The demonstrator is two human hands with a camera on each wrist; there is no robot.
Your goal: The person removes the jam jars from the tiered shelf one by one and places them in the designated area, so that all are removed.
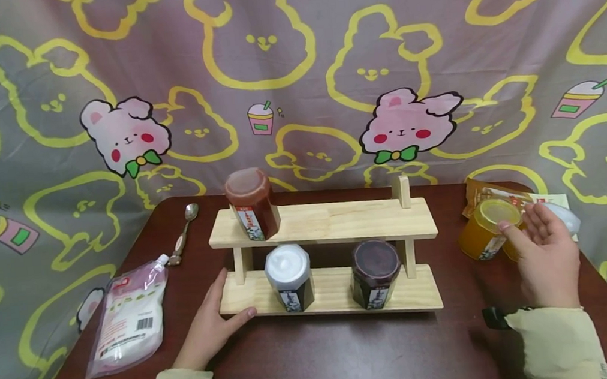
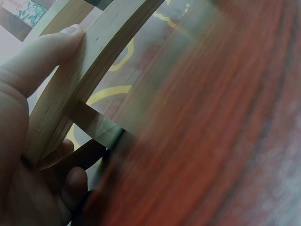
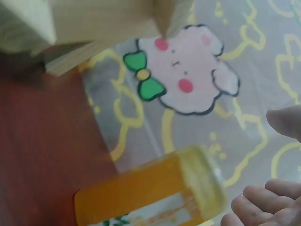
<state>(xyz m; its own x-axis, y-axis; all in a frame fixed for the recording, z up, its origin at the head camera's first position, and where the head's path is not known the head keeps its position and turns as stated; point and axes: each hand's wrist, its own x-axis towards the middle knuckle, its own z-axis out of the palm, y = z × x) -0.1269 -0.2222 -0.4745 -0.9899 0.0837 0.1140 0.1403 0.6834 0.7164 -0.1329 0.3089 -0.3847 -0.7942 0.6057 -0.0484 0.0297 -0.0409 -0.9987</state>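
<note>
A two-tier wooden rack [image 1: 322, 221] stands mid-table. My left hand [image 1: 212, 327] grips the left end of its lower board, the thumb on top near the front edge and the other fingers around the end, as the left wrist view also shows. The upper board bears a red-brown jar [image 1: 262, 211]. On the lower one are a white jar [image 1: 289, 275] and a dark purple jar [image 1: 376, 273]. At the right, my right hand [image 1: 550, 258] is beside an orange-yellow jar [image 3: 136, 193], its fingers loosely bent around nothing; the right wrist view shows a gap between hand and jar.
On the left lie a spouted pouch [image 1: 133, 322] and a metal spoon [image 1: 183, 233]. Behind the orange-yellow jar are a brown packet [image 1: 474, 192] and a whitish rounded item [image 1: 566, 217], partly hidden by my hand. A patterned cloth [image 1: 296, 106] hangs behind the table.
</note>
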